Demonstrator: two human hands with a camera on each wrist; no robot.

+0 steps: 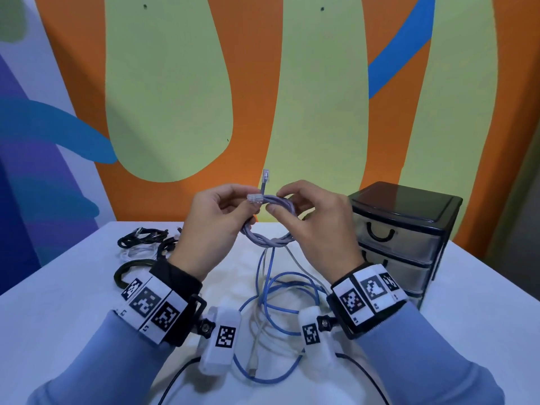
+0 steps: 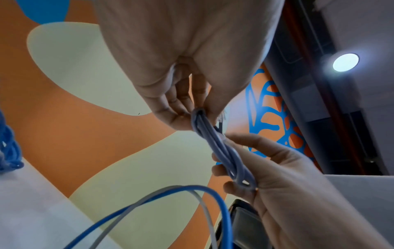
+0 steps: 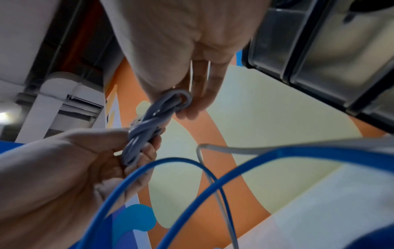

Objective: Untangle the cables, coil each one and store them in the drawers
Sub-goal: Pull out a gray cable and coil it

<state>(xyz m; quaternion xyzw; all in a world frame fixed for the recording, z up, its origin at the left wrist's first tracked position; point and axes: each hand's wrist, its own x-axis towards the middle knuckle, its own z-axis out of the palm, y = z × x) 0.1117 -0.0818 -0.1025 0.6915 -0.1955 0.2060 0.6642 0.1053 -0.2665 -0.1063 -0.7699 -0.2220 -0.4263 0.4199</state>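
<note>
The black-framed stack of translucent plastic drawers (image 1: 403,244) at three o'clock stands shut, contents unclear. The white table (image 1: 58,302) lies bare at nine o'clock. Above it, the left hand (image 1: 213,226) and right hand (image 1: 315,220) each pinch the coiled lilac-grey network cable (image 1: 271,229); one clear plug (image 1: 266,174) points to twelve.

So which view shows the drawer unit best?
The head view: the drawer unit stands whole on the table, three closed drawers. The right wrist view catches only a blurred part; the left wrist view only a dark sliver.
</note>
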